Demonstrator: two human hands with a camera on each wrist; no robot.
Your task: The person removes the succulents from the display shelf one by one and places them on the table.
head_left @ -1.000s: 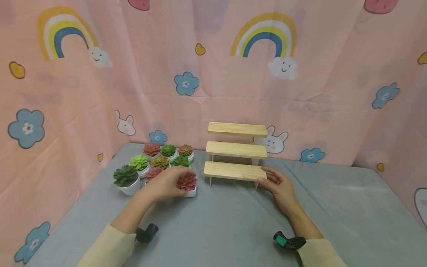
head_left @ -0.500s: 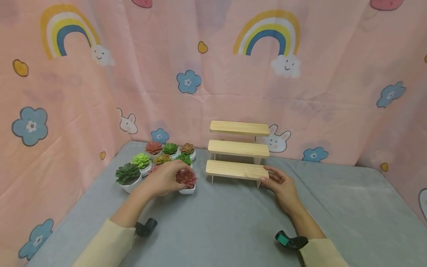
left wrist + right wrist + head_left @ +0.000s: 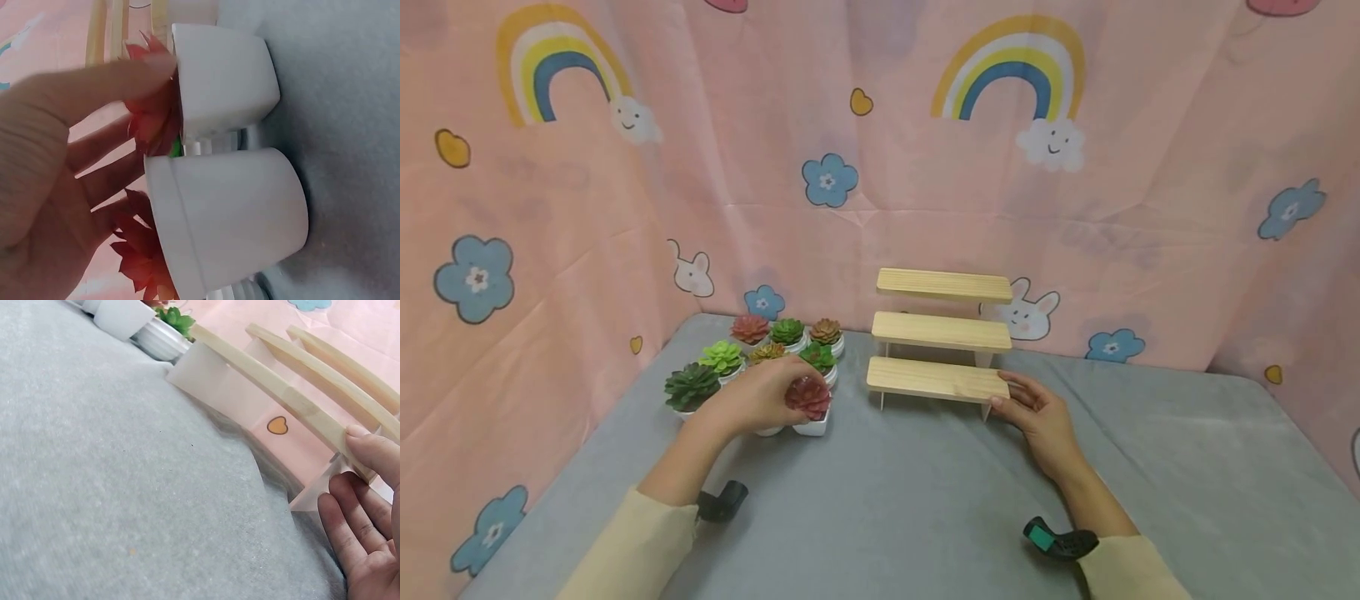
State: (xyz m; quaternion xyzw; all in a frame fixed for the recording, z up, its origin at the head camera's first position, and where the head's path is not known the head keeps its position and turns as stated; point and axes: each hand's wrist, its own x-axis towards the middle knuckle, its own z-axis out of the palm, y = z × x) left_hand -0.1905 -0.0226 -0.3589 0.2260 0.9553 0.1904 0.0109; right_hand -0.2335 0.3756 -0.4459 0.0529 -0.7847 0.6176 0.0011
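Note:
In the head view my left hand (image 3: 760,396) grips a red succulent (image 3: 808,398) in a square white pot (image 3: 811,427). The left wrist view has the thumb pressed on its leaves near the pot's rim, the other fingers behind. A second red succulent in a round white pot (image 3: 231,225) stands right beside it, mostly hidden by the hand in the head view. My right hand (image 3: 1037,421) holds the right end of the lowest step of a three-step wooden stand (image 3: 936,379). Its thumb (image 3: 362,440) lies on the step's edge, with fingers curled below.
Several potted succulents cluster at left, among them a dark green one (image 3: 691,386), a bright green one (image 3: 721,357) and a brown one (image 3: 826,331). A grey cloth (image 3: 887,500) covers the table. Behind hangs a pink printed curtain (image 3: 895,183).
My left hand and the red succulent in its square pot have shifted slightly left, away from the stand. The right hand keeps its hold on the step. The head view has drifted slightly.

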